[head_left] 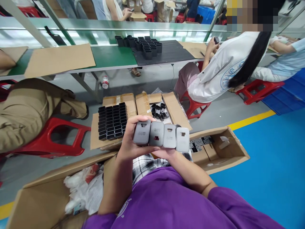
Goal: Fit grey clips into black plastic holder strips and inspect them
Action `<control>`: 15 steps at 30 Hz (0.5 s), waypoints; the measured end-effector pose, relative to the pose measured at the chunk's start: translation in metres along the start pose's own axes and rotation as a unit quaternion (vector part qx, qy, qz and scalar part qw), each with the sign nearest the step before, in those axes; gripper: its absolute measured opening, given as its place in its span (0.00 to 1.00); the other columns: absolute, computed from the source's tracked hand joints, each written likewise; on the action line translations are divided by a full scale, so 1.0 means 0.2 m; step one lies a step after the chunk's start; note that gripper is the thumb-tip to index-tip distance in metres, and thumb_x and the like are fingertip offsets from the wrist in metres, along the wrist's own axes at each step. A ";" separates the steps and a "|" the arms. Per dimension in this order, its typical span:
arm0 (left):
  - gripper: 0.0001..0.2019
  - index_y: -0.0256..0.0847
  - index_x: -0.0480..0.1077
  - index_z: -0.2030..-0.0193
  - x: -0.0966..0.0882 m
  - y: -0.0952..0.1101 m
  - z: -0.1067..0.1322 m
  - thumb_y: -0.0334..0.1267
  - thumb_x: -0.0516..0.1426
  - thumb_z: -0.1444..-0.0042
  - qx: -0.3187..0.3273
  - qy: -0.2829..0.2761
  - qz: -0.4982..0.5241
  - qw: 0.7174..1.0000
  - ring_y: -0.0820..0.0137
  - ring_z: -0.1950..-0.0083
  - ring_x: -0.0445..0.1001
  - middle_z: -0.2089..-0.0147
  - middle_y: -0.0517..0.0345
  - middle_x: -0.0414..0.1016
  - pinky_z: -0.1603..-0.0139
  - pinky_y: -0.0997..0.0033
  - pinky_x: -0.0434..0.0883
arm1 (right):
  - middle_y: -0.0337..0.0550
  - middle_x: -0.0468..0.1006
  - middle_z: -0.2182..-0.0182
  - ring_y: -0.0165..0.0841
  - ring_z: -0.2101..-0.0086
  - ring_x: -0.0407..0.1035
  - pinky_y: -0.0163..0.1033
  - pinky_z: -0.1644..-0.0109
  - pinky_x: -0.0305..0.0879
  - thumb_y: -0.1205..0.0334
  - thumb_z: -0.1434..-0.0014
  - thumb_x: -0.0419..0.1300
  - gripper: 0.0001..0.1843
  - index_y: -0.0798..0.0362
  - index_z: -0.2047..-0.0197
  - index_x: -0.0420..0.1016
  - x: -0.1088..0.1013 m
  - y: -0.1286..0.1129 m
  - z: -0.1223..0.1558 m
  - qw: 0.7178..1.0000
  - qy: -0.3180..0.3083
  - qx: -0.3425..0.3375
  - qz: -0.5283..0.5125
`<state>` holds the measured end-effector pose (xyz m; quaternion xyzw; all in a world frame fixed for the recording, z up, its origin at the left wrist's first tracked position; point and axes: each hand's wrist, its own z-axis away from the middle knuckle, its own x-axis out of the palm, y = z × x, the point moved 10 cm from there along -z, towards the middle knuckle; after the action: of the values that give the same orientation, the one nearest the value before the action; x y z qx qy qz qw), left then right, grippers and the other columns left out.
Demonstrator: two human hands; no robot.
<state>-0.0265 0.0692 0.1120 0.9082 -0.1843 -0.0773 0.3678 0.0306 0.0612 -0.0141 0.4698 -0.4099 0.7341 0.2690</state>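
Note:
A row of several grey rectangular plastic shells (162, 136) sits side by side across both my hands, close to my chest. My left hand (130, 140) wraps round the left end of the row, thumb over the top edge. My right hand (166, 154) is underneath the row, mostly hidden by the shells, supporting them from below. Below my arms is my purple shirt. In front of me on the floor lies a cardboard sheet (95, 140) bearing a neat block of black shells (112, 121).
An open carton (234, 148) with grey parts stands at right, another carton (175, 109) with loose black parts ahead, a box with white bags (82, 189) at lower left. Red stools (60, 138), seated co-workers and a green workbench (109, 57) with black shells lie beyond.

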 end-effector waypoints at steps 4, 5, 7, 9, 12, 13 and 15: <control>0.39 0.44 0.66 0.40 -0.01 0.01 0.01 0.36 0.76 0.59 0.017 0.009 0.000 1.000 0.61 0.47 0.78 0.48 0.49 0.76 0.47 0.62 0.77 | 0.35 0.84 0.55 0.41 0.50 0.77 0.49 0.50 0.78 0.53 0.42 0.62 0.12 0.41 0.55 0.79 0.05 -0.03 0.00 0.997 -0.058 -0.024 -0.054; 0.39 0.44 0.66 0.40 -0.01 0.01 0.02 0.37 0.76 0.59 0.019 0.010 -0.004 1.000 0.61 0.47 0.78 0.48 0.49 0.76 0.46 0.62 0.77 | 0.36 0.84 0.55 0.41 0.50 0.76 0.49 0.50 0.78 0.52 0.42 0.62 0.13 0.42 0.54 0.79 0.05 -0.03 0.00 0.996 -0.061 -0.025 -0.060; 0.39 0.44 0.66 0.40 -0.01 0.01 0.02 0.38 0.75 0.58 0.022 0.011 -0.012 1.000 0.61 0.47 0.78 0.48 0.49 0.76 0.46 0.61 0.77 | 0.37 0.84 0.54 0.41 0.51 0.76 0.49 0.49 0.77 0.50 0.41 0.60 0.14 0.44 0.54 0.79 0.04 -0.02 0.00 0.996 -0.051 -0.023 -0.064; 0.39 0.45 0.66 0.39 -0.01 0.01 0.02 0.39 0.75 0.57 0.023 0.009 -0.019 1.000 0.61 0.47 0.78 0.48 0.49 0.75 0.46 0.61 0.78 | 0.37 0.84 0.55 0.40 0.54 0.77 0.49 0.49 0.76 0.51 0.39 0.58 0.13 0.45 0.55 0.78 0.02 -0.02 0.01 0.997 -0.029 -0.019 -0.065; 0.39 0.45 0.65 0.38 -0.01 -0.01 0.03 0.39 0.75 0.57 0.020 0.006 -0.019 1.000 0.61 0.46 0.78 0.47 0.49 0.76 0.46 0.61 0.78 | 0.36 0.84 0.58 0.37 0.59 0.77 0.47 0.49 0.76 0.57 0.37 0.54 0.11 0.44 0.56 0.78 0.01 -0.02 0.01 0.998 -0.004 -0.013 -0.067; 0.40 0.46 0.65 0.38 -0.01 -0.01 0.03 0.39 0.75 0.57 0.021 0.005 -0.016 1.000 0.61 0.46 0.78 0.47 0.49 0.76 0.46 0.61 0.78 | 0.36 0.83 0.58 0.36 0.59 0.77 0.46 0.49 0.76 0.58 0.36 0.53 0.12 0.45 0.56 0.78 0.01 -0.02 0.01 0.998 0.005 -0.011 -0.064; 0.42 0.45 0.64 0.36 0.00 0.00 0.03 0.39 0.75 0.57 0.025 0.001 -0.012 1.000 0.61 0.45 0.78 0.46 0.49 0.76 0.45 0.61 0.77 | 0.38 0.83 0.57 0.36 0.59 0.77 0.44 0.51 0.76 0.59 0.34 0.50 0.14 0.46 0.56 0.77 0.00 -0.02 0.02 0.998 0.023 0.001 -0.054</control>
<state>-0.0284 0.0651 0.1072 0.9193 -0.1748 -0.0759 0.3442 0.0347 0.0601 -0.0128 0.4748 -0.3770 0.7295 0.3167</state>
